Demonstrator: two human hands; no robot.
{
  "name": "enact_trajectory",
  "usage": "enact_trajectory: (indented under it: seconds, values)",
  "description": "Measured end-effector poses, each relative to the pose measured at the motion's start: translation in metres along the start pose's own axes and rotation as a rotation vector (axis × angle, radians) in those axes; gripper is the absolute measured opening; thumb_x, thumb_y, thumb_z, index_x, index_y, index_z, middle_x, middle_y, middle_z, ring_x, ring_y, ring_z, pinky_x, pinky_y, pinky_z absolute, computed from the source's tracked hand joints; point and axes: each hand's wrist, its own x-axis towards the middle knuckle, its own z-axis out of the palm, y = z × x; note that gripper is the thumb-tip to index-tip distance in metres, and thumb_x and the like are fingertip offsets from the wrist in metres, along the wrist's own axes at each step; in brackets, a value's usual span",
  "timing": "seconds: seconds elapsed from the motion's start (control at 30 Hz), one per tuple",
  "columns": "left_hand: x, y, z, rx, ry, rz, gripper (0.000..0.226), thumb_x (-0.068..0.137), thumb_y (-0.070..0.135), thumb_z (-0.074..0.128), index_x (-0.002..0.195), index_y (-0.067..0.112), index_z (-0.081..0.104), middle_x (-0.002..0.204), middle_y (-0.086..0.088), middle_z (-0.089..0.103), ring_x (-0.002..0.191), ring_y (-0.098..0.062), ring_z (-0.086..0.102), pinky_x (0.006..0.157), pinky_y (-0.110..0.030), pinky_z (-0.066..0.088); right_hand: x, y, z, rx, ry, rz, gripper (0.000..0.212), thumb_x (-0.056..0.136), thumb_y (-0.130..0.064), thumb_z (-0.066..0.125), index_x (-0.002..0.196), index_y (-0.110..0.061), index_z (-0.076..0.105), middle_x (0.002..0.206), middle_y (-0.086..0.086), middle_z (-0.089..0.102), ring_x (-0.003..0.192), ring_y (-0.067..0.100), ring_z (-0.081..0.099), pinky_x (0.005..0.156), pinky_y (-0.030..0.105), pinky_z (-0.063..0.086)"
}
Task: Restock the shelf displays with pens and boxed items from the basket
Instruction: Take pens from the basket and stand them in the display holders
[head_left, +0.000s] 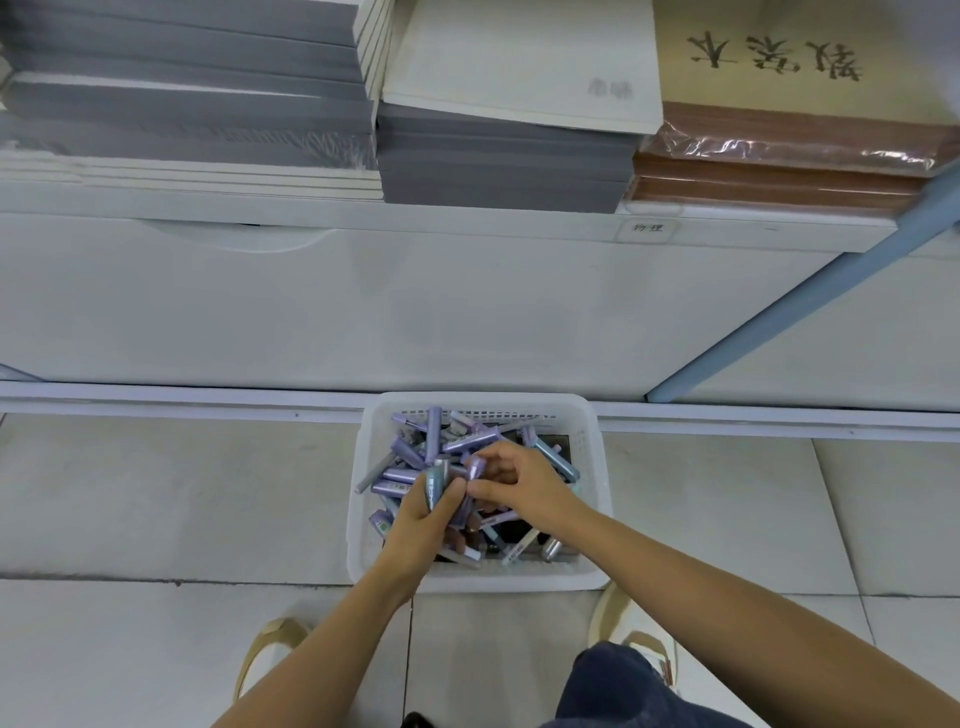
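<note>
A white plastic basket (597, 467) stands on the tiled floor against the shelf base. It holds several purple and blue-grey pens (415, 452) in a loose heap. My left hand (423, 525) is inside the basket and grips a small bunch of pens, one blue-grey pen (435, 483) standing up from the fist. My right hand (519, 483) is beside it, fingers curled, pinching a purple pen (475, 467) at its top end. Both hands touch each other over the middle of the heap.
The white shelf (467, 213) above the basket carries stacks of grey-edged notebooks (182, 104), a white book (519, 62) and brown wrapped books (779, 156). A blue upright (805, 296) runs at the right. My shoes (270, 654) stand just behind the basket.
</note>
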Motion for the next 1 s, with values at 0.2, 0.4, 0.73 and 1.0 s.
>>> enact_trajectory:
  seconds: [0.2, 0.4, 0.73, 1.0]
  values:
    - [0.0, 0.002, -0.015, -0.062, -0.228, -0.076, 0.025, 0.095, 0.029, 0.057, 0.09, 0.005, 0.051, 0.066, -0.006, 0.048, 0.054, -0.014, 0.043, 0.048, -0.023, 0.036, 0.011, -0.003, -0.014, -0.16, -0.173, 0.023, 0.027, 0.093, -0.024, 0.064, 0.118, -0.018, 0.068, 0.112, -0.004, 0.07, 0.101, 0.005, 0.066, 0.092, 0.021, 0.052]
    - [0.004, -0.005, -0.017, -0.031, 0.005, -0.115, 0.013, 0.094, 0.008, 0.059, 0.085, 0.001, 0.054, 0.062, -0.017, 0.055, 0.049, -0.018, 0.051, 0.047, -0.026, 0.045, 0.026, 0.004, -0.028, -0.478, 0.307, -0.064, 0.012, 0.089, -0.013, 0.065, 0.101, -0.013, 0.067, 0.102, 0.001, 0.064, 0.092, 0.013, 0.06, 0.086, 0.03, 0.05]
    - [0.008, -0.009, -0.018, 0.043, 0.015, -0.152, 0.01, 0.09, 0.006, 0.065, 0.086, 0.0, 0.058, 0.066, -0.018, 0.062, 0.057, -0.022, 0.059, 0.057, -0.032, 0.055, 0.042, 0.017, -0.016, -0.796, 0.047, 0.008, 0.038, 0.088, -0.024, 0.068, 0.119, -0.009, 0.055, 0.11, 0.009, 0.061, 0.1, 0.025, 0.058, 0.077, 0.03, 0.041]
    - [0.012, 0.004, -0.007, -0.069, 0.135, -0.153, 0.017, 0.088, 0.01, 0.068, 0.1, -0.002, 0.064, 0.084, -0.014, 0.074, 0.077, -0.028, 0.071, 0.071, -0.033, 0.059, 0.022, -0.008, -0.038, -0.412, 0.161, 0.068, 0.026, 0.088, -0.025, 0.069, 0.098, -0.002, 0.063, 0.088, 0.011, 0.065, 0.079, 0.024, 0.061, 0.074, 0.034, 0.049]
